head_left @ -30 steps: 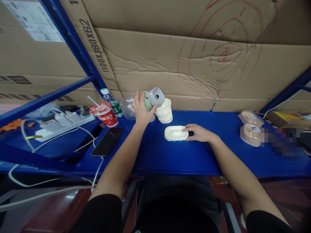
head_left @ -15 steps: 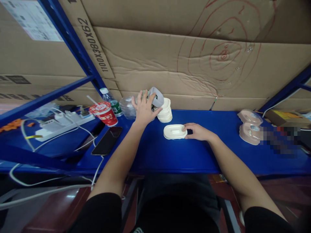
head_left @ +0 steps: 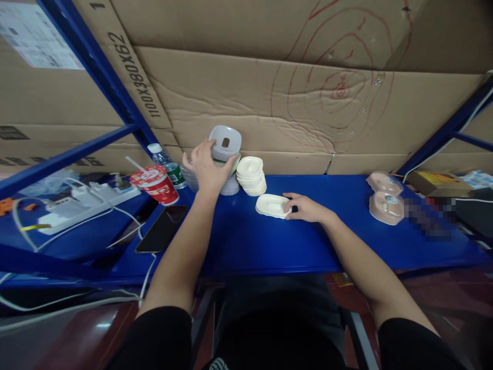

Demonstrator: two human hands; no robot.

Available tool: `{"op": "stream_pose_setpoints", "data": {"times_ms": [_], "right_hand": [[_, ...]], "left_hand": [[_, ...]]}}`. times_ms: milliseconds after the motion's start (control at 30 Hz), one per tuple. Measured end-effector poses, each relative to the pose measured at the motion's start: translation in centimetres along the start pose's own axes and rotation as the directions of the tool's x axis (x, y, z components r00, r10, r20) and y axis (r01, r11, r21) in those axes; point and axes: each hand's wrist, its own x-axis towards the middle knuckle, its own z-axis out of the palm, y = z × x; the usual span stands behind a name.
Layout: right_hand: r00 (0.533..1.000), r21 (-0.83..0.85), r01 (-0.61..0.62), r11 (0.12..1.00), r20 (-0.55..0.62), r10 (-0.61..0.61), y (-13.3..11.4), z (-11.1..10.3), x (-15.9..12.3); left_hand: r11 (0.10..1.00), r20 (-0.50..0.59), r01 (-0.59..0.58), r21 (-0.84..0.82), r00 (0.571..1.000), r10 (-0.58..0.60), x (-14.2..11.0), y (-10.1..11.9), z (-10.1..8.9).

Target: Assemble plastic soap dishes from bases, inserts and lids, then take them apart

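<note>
My left hand (head_left: 210, 167) is closed on a grey oval plastic shell (head_left: 224, 140) with a small dark opening in its middle. Its hollow side faces me. Just beneath it stand more grey and pale green plastic shells (head_left: 230, 186), partly covered by the hand. To their right rises a leaning stack of cream oval shells (head_left: 252, 177). In front of that stack, a single cream oval shell (head_left: 269, 204) rests on the blue table, its right end pinched between the thumb and fingers of my right hand (head_left: 304, 207).
Clear plastic shells (head_left: 189, 177), a water bottle (head_left: 167, 165) and a red cup with a straw (head_left: 156, 186) stand left. A black phone (head_left: 162, 229) lies near the white power strip (head_left: 88, 208). Two pinkish packs (head_left: 386, 198) sit right. Cardboard (head_left: 239, 92) backs the blue table (head_left: 269, 246).
My left hand has lifted the grey shell and tipped it toward me, bringing its opening into view. The right hand keeps its pinch on the cream shell. The camera view has shifted slightly.
</note>
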Motion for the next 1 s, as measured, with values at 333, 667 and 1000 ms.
{"op": "stream_pose_setpoints", "data": {"times_ms": [333, 667, 1000], "right_hand": [[0.955, 0.06, -0.009, 0.998, -0.294, 0.026, -0.5, -2.0, -0.5], [0.673, 0.073, -0.033, 0.997, -0.736, 0.076, -4.2, -2.9, 7.8], [0.679, 0.104, -0.224, 0.969, -0.697, 0.231, -9.7, 2.3, 16.2]], "left_hand": [[1.0, 0.016, 0.021, 0.018, 1.0, -0.022, -0.7, -1.9, 0.9], [1.0, -0.001, 0.002, -0.031, 1.0, -0.002, -2.9, -1.5, 0.6], [0.999, 0.003, -0.03, 0.033, 1.0, 0.03, -4.3, -2.2, 2.0]]}}
